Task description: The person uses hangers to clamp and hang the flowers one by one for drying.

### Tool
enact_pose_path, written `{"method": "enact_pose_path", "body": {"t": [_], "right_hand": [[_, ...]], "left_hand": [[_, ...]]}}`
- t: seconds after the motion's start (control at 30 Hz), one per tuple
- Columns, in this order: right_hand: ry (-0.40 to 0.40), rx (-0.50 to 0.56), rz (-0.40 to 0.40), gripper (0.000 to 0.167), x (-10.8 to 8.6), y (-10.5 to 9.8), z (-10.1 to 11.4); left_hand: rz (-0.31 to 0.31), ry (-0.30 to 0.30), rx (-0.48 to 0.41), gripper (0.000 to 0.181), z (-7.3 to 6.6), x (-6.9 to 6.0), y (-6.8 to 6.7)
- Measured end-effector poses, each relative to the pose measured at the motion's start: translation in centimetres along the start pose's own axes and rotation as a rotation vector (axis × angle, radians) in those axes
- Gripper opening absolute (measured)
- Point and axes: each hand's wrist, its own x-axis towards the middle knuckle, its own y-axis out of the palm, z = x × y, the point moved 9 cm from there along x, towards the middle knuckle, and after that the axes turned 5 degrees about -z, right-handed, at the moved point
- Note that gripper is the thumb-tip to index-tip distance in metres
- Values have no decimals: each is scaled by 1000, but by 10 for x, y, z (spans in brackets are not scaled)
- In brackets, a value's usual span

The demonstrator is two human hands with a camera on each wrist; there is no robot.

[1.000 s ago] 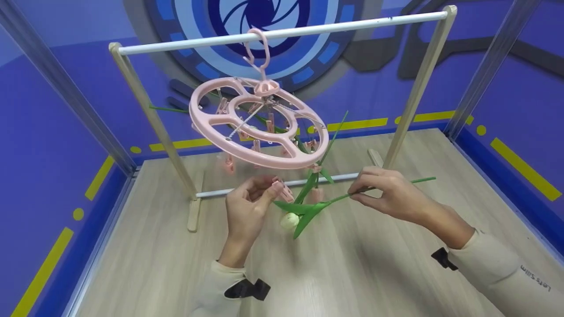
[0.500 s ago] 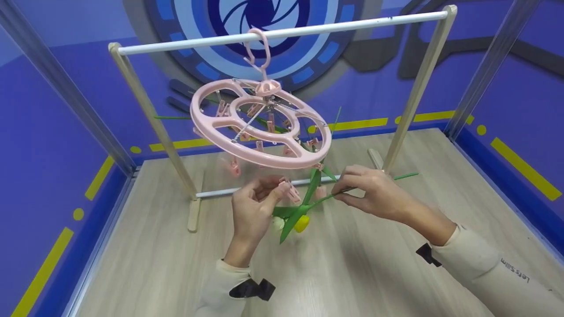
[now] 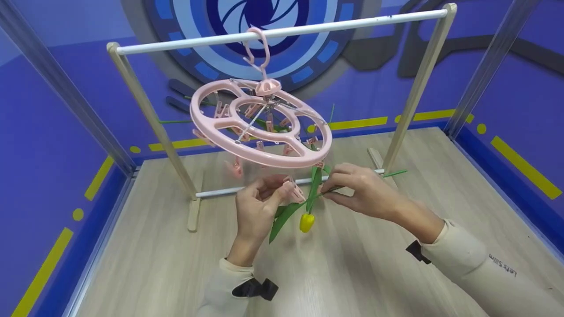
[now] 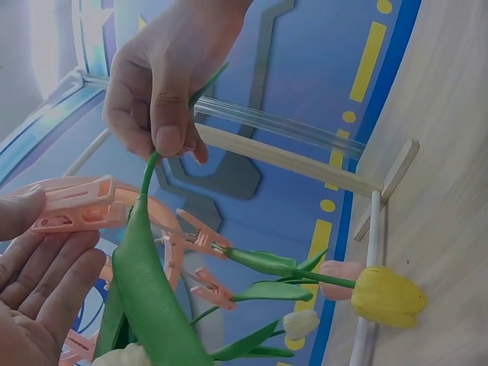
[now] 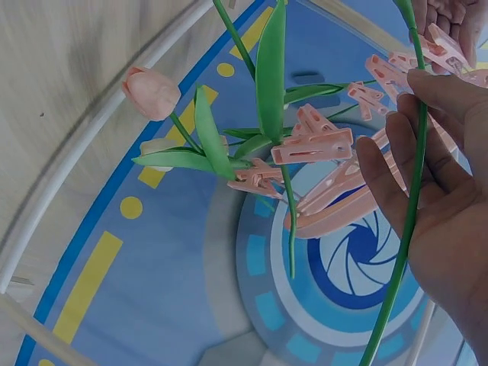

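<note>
My left hand [image 3: 257, 211] pinches a pink clothespin [image 3: 294, 190] between thumb and fingers, below the front rim of a round pink clip hanger [image 3: 260, 154]. Just to its right, my right hand [image 3: 363, 189] pinches the green stem [image 5: 418, 152] of an artificial tulip. In the left wrist view that stem runs close by the clothespin's end; whether they touch I cannot tell. The tulip's long leaf [image 4: 149, 282] points down, and its white bloom [image 4: 126, 357] shows only at the bottom edge. Behind it a yellow tulip [image 3: 306, 223] hangs bloom down from another clothespin [image 4: 200, 235].
The hanger hooks over the white top rod [image 3: 352, 30] of a wooden-legged rack. More tulips hang from its clips, among them a pink one [image 5: 152, 93] and a white one [image 4: 301, 324]. Blue printed walls stand around the wood-grain table [image 3: 343, 273].
My right hand has moved left with the tulip stem, closer to my left hand. The left hand has shifted slightly right with the clothespin. The yellow tulip has come into sight.
</note>
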Motion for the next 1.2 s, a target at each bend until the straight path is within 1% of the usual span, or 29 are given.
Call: {"method": "enact_pose_path", "body": {"t": [0.13,0.27,0.37,0.63,0.93,1.2], "right_hand": [[-9,-8,-9,25,2,0,3],[-27,-21,-21,24,4,1,6],[-31,-24,-27,24,6,2,8],[-46,-31,-36,25,8,2,10],[-65,-7,-38,25,8,4,13],[-62,-19,-23,24,11,9,14]], "left_hand": [[-2,-11,-2,17,0,0,0],[3,-43,-25,18,1,0,1],[6,-56,-35,18,2,0,2],[11,-60,-25,18,2,0,2],[14,-51,-14,18,1,1,3],[14,-48,-20,20,-1,1,4]]}}
